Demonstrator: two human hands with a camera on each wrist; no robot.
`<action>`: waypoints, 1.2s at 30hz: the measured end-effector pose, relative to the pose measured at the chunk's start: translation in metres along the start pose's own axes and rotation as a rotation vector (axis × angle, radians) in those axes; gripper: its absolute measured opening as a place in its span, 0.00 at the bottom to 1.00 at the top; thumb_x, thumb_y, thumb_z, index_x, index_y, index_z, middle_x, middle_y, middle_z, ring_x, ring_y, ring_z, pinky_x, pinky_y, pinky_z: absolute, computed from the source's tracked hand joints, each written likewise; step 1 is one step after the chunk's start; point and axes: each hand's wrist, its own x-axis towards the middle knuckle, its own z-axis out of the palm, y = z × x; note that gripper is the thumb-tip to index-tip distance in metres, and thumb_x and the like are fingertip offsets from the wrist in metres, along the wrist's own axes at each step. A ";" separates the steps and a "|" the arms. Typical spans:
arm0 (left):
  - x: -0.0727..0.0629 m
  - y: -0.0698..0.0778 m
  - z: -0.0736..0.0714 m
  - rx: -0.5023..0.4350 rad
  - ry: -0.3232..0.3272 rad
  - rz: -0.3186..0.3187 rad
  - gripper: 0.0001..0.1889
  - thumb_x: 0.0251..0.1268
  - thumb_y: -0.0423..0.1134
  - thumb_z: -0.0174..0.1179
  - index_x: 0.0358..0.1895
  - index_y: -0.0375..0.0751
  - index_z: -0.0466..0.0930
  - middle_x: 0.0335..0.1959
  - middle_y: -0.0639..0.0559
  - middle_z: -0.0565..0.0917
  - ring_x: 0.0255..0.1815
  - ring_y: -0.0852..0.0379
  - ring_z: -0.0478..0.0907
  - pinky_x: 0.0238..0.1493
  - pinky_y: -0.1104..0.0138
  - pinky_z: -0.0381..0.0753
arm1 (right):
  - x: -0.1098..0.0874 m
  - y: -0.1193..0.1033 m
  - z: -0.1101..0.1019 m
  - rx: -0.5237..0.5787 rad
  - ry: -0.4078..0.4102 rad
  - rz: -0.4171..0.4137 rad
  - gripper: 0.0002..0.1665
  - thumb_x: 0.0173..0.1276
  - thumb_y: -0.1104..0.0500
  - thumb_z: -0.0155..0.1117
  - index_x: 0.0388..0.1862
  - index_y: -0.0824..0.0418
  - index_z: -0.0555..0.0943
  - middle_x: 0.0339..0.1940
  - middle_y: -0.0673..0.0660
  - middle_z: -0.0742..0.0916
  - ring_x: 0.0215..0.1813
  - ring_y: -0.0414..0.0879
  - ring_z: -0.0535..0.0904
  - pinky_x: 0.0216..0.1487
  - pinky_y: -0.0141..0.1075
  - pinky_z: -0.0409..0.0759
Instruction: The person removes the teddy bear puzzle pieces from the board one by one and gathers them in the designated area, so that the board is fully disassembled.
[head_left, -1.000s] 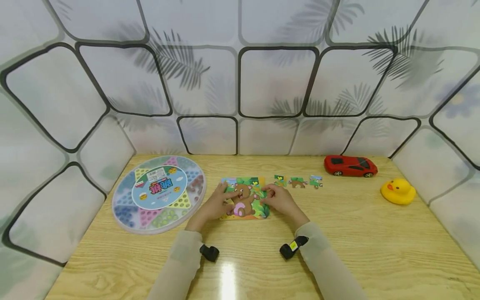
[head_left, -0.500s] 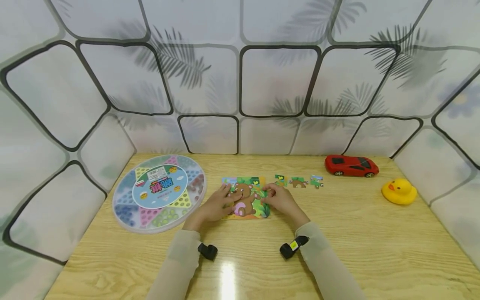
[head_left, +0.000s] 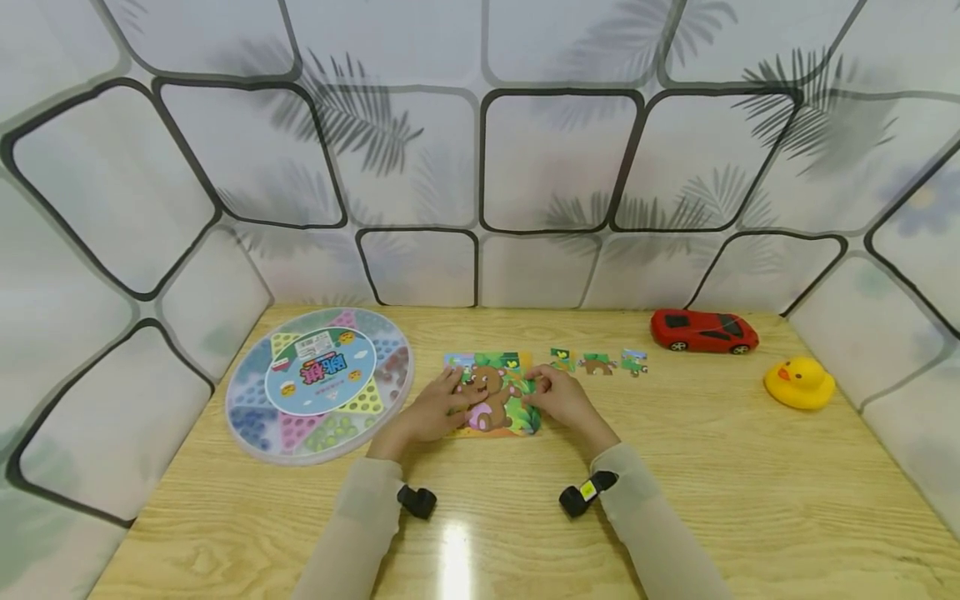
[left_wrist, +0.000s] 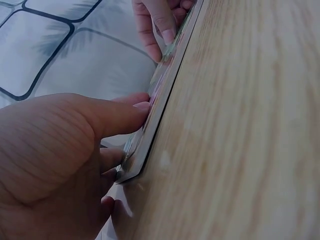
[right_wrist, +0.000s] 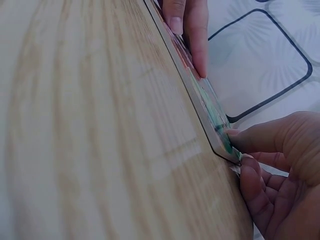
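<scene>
A bear jigsaw puzzle point(head_left: 491, 408) in a thin flat tray lies on the wooden table, in the middle of the head view. My left hand point(head_left: 427, 410) rests on its left part with fingers and thumb stretched out. At the right edge, my right hand point(head_left: 561, 400) has curled fingers and pinches the border; in the right wrist view its thumb point(right_wrist: 250, 137) lies on the puzzle's face and a finger meets the edge. Just beyond that hand lie three loose jigsaw pieces: a green one point(head_left: 561, 357), a brown one point(head_left: 597, 364) and a blue-green one point(head_left: 634, 362).
To the left lies a round Chinese checkers set point(head_left: 318, 375) under a clear cover. A red toy car point(head_left: 703, 332) stands at the back right, with a yellow rubber duck point(head_left: 799, 383) nearer the right edge. A patterned cloth wall point(head_left: 555, 167) encloses the table's back and sides.
Between one second and half a second ago, my left hand slid slightly left and its fingers shifted on the puzzle. The right hand stays at the right edge.
</scene>
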 end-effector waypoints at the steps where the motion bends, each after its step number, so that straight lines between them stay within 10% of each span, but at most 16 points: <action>1: 0.000 0.000 0.000 -0.003 0.001 0.000 0.21 0.72 0.37 0.50 0.65 0.41 0.71 0.71 0.23 0.48 0.72 0.27 0.39 0.69 0.40 0.44 | 0.000 0.000 0.000 -0.001 0.003 0.001 0.21 0.61 0.62 0.68 0.52 0.64 0.77 0.23 0.51 0.75 0.21 0.42 0.65 0.24 0.32 0.65; 36: 0.003 -0.002 0.002 -0.012 -0.022 -0.028 0.21 0.72 0.40 0.50 0.66 0.45 0.70 0.72 0.26 0.45 0.73 0.30 0.36 0.70 0.41 0.41 | 0.002 0.002 0.006 0.105 0.040 -0.008 0.18 0.59 0.66 0.67 0.46 0.59 0.72 0.33 0.54 0.76 0.32 0.45 0.71 0.30 0.33 0.71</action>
